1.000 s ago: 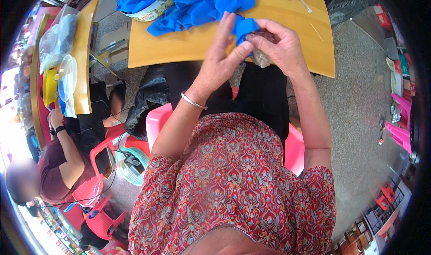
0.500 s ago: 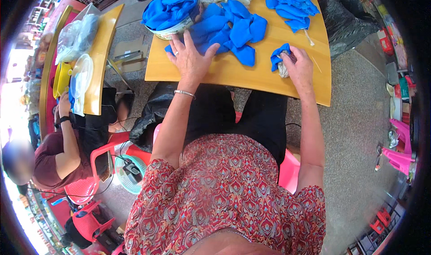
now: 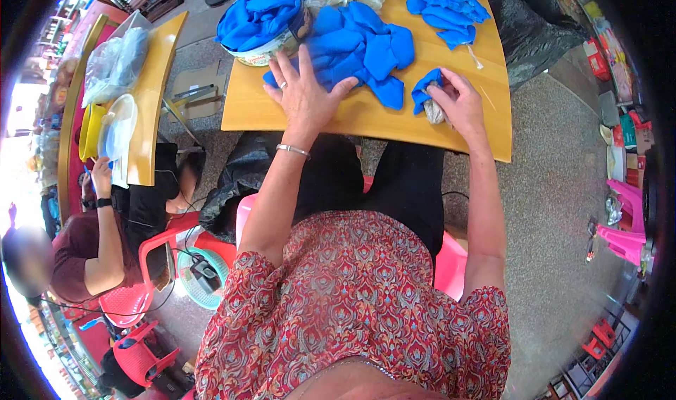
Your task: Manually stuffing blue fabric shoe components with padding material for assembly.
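My left hand (image 3: 304,94) lies flat with fingers spread on the wooden table (image 3: 366,118), its fingertips touching a pile of blue cloth pieces (image 3: 362,48). My right hand (image 3: 458,101) rests on the table at the right, closed around one blue cloth piece (image 3: 425,90) and a small grey bundle. A round tub (image 3: 264,23) full of blue cloth stands just beyond my left hand. Another heap of blue pieces (image 3: 451,2) lies at the far right of the table.
A second wooden table (image 3: 151,111) at the left carries plastic bags and a yellow container. A person in a dark red top (image 3: 74,259) sits beside it on a red chair. Black bags lie under and behind my table. Pink stools (image 3: 623,224) stand at right.
Both hands came down from in front of my chest onto the table. The left hand let go and spread flat by the blue pile; the right keeps its blue piece.
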`<control>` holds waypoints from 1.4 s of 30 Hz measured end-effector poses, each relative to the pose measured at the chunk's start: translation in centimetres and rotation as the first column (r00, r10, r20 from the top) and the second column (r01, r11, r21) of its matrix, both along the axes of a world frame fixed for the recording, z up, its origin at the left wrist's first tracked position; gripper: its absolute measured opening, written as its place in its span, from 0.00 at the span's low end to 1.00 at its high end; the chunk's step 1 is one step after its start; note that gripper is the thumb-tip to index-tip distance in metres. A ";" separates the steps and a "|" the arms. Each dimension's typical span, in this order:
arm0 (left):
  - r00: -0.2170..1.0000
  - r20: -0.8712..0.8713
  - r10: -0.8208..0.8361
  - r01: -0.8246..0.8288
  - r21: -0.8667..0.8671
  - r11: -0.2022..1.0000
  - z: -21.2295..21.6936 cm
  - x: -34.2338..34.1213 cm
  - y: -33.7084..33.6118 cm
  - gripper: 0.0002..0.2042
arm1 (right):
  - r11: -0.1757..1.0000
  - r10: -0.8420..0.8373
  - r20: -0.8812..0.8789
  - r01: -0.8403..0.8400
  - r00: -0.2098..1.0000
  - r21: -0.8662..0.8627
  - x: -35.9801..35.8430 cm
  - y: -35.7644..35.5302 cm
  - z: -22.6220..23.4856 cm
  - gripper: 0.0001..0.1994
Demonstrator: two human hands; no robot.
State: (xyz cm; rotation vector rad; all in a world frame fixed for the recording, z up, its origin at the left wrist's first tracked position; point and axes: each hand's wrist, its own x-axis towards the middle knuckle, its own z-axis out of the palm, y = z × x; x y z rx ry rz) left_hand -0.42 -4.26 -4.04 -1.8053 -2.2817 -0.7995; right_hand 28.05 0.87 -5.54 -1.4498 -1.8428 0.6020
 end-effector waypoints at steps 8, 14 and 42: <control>0.997 0.061 -0.046 0.053 -0.117 0.992 -0.1 -1.8 -0.2 0.57 | 0.925 0.258 0.190 -0.299 0.947 0.234 -3.6 0.6 6.4 0.42; 0.976 0.125 -0.176 0.189 -0.095 0.977 0.0 -1.3 0.7 0.60 | 0.912 0.386 0.478 -0.403 0.789 -0.073 -8.9 6.3 4.8 0.58; 0.850 0.242 -0.467 0.349 0.405 0.845 4.2 3.4 16.7 0.17 | 0.762 0.399 0.229 -0.460 0.888 0.456 -9.1 16.8 7.8 0.16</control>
